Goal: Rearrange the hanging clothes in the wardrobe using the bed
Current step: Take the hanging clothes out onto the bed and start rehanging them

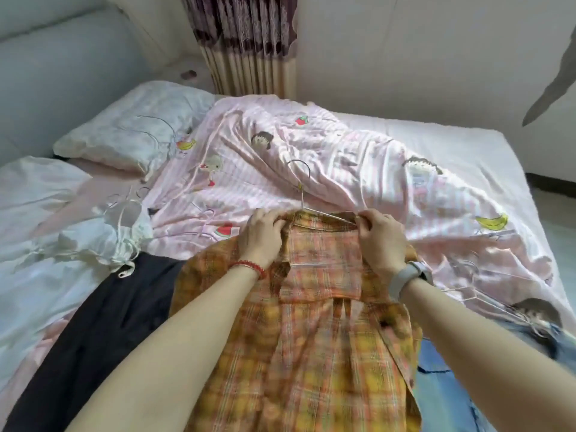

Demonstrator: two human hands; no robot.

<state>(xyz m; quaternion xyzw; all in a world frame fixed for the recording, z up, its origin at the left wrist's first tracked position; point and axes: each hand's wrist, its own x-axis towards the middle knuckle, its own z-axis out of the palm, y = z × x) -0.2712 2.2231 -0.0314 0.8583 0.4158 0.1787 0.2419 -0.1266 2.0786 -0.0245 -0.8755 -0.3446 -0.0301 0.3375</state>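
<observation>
My left hand (261,232) pinches plaid shirt (311,322) collar | right hand (378,236) pinches opposite shoulder over hanger (304,194), seating it | shirt flat on bed (467,145) beneath both hands

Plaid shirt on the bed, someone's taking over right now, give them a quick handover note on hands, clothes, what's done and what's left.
Left hand grips the plaid shirt at the collar; right hand pinches the collar's other side over the wire hanger.
Shirt lies flat on the bed, hanger hook pointing away, hanger partly inside the neck.
Beside it: black garment and white garment on the left, denim garment on the right.
Left: seat the collar on the hanger, then return the clothes to the wardrobe, which is out of view.
</observation>
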